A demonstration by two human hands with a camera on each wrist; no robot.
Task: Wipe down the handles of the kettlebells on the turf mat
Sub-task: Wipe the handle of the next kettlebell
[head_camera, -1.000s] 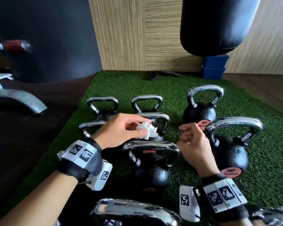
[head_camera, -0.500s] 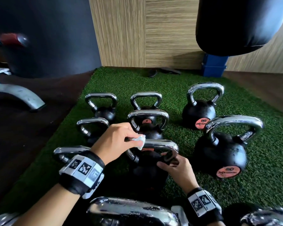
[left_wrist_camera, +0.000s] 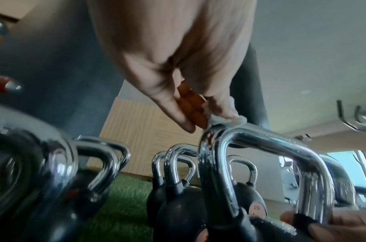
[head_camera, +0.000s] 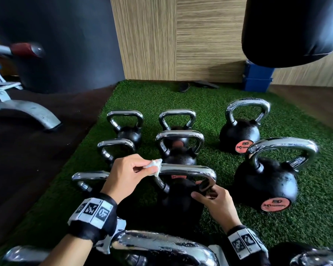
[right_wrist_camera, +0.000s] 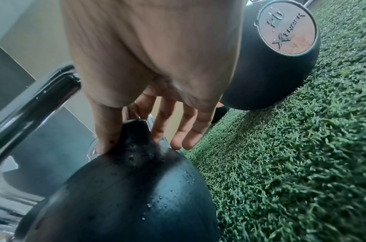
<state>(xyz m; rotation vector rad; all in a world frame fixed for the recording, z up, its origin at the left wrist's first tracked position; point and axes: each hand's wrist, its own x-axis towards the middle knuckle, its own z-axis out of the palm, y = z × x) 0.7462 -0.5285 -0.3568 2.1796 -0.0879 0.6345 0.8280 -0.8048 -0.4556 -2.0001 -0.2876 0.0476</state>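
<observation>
Left hand point(head_camera: 127, 172) pinching white wipe point(head_camera: 154, 166), now on left end of kettlebell handle point(head_camera: 186, 169), mid turf mat point(head_camera: 315, 217); right hand point(head_camera: 216, 203) still gripping handle's right base.

Green turf mat point(head_camera: 306, 217) bears roughly nine kettlebells point(head_camera: 265, 181).

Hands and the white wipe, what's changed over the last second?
The left hand brought the white wipe down onto the near kettlebell's handle. The right hand dropped from mid-air to take hold of the handle's right base. The other kettlebells stayed put on the turf mat.
</observation>
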